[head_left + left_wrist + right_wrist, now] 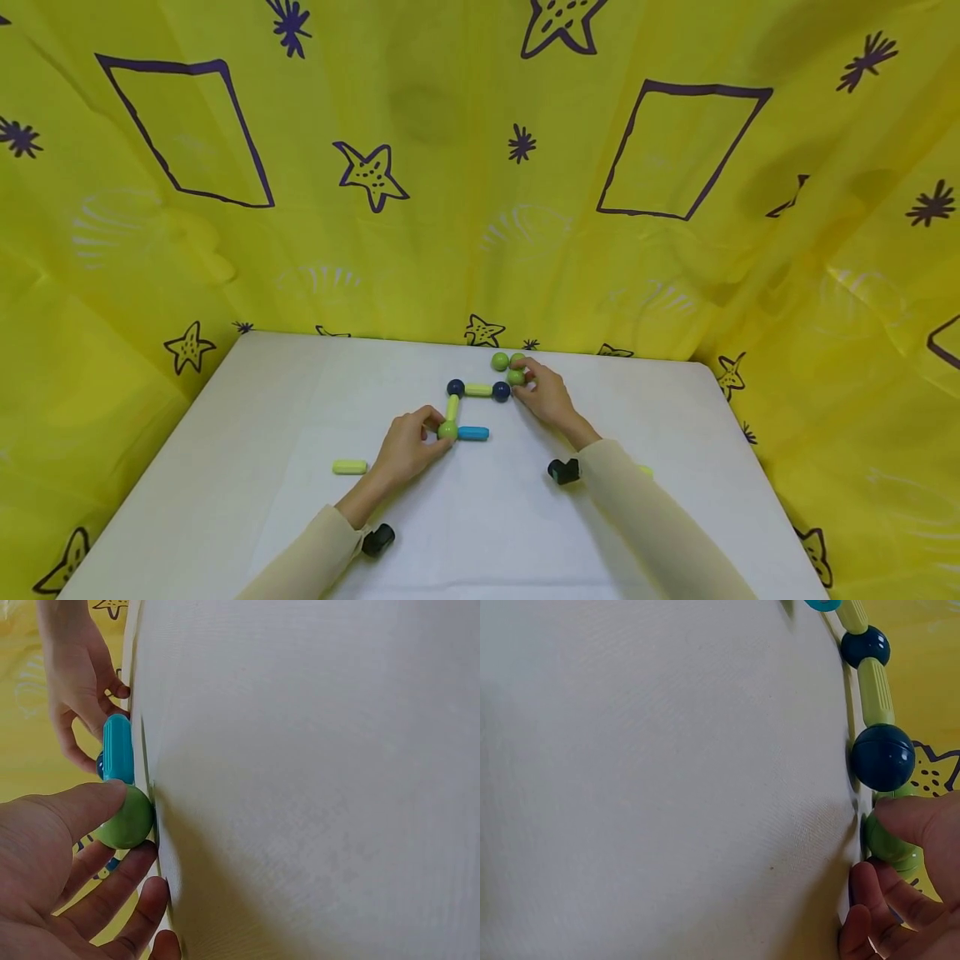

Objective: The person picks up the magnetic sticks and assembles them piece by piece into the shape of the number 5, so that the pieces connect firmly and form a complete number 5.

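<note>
My left hand (pixel 408 442) pinches a green ball (pixel 447 430) between thumb and fingers, as the left wrist view also shows. A blue stick (pixel 473 433) points right from that ball. A yellow-green stick (pixel 452 408) runs back from it to a navy ball (pixel 455 387). Another yellow-green stick (pixel 478 390) links this one to a second navy ball (pixel 501 391). Beside that end, my right hand (pixel 551 400) grips a loose green ball (pixel 889 838), thumb on one side and fingers on the other. More green balls (pixel 500 362) lie just behind it.
A loose yellow-green stick (pixel 349 467) lies left of the left forearm. Another stick (pixel 645 472) peeks out from behind the right sleeve. Yellow patterned cloth (pixel 420 275) surrounds the white table (pixel 300 383) at the back and sides.
</note>
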{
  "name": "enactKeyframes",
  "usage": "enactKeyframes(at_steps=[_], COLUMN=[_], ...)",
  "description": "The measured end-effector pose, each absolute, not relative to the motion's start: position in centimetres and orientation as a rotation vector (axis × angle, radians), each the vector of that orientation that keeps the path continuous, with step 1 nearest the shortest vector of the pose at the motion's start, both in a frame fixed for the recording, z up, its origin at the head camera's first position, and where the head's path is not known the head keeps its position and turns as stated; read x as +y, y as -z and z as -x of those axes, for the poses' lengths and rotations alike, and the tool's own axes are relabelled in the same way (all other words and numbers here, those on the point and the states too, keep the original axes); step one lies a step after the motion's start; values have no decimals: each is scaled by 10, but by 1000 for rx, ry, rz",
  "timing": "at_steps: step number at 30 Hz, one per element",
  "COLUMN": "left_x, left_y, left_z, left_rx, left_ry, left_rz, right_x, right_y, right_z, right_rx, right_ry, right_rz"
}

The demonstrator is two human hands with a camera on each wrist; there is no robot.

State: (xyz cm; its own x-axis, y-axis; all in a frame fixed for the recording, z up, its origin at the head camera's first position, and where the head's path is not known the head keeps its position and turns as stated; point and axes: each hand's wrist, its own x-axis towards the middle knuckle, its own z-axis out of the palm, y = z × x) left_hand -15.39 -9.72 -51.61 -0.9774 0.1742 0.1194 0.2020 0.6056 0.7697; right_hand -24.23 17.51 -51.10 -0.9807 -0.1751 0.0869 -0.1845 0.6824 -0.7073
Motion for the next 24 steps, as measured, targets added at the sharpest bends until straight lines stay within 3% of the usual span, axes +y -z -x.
enactKeyframes(at_steps=[24], left_x=[-98], left_y=[517], left_z=[154], left_rx=[-2788], left_ry=[1318], left_rz=[328], right_x=[180], right_y=[504], right_z=[236], right_rx=[-2882], right_ry=[-1228], right_rz=[-266])
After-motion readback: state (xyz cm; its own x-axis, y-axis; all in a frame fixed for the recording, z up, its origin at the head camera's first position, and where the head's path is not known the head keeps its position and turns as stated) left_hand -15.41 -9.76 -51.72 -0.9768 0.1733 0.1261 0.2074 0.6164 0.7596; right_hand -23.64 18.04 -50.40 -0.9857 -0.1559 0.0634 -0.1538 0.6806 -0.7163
